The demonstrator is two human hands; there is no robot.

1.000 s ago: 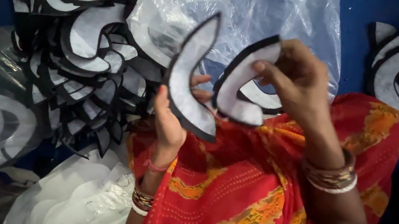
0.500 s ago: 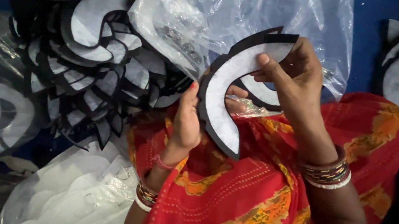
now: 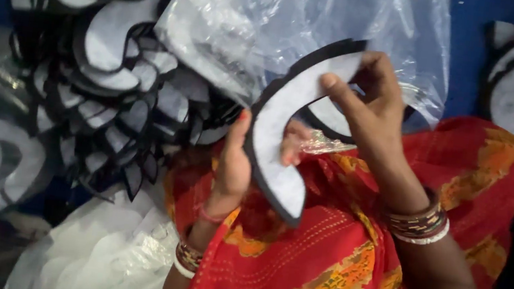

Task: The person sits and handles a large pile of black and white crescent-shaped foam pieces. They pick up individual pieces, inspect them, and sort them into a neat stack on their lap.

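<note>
Since a second ago both crescent pieces (image 3: 281,134) are stacked, apparently flush, above the red cloth (image 3: 321,261), left hand (image 3: 235,168) and right hand (image 3: 371,106) fingers clamped on them; aligning step, edges need checking next.

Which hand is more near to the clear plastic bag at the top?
The right hand. It holds the upper end of the curved white piece directly in front of the clear plastic bag. The left hand grips the piece's lower part, below the bag.
</note>
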